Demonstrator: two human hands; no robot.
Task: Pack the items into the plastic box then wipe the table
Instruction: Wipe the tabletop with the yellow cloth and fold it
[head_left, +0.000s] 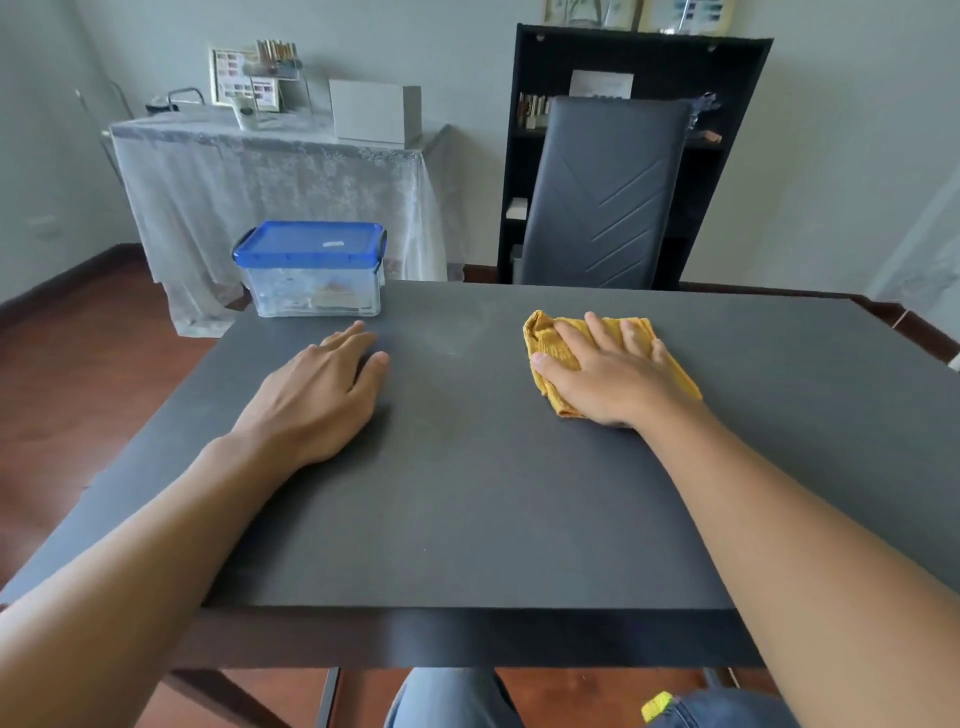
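Plastic box with its blue lid closed sits at the far left corner of the desk, and through its clear walls we can make out some items inside, too blurred to name. Our right hand lies flat on a yellow cloth, fingers spread and straight, pressing it against the desk toward the far right part of the top; the cloth is bunched under the palm and shows around the fingers. Our left hand rests palm down on the bare desk just in front of the box, fingers relaxed and holding nothing, not touching the box. Both forearms reach in from the near edge. Beyond the far edge stands a grey chair, with a black shelf behind it and a side table draped in white lace to the left
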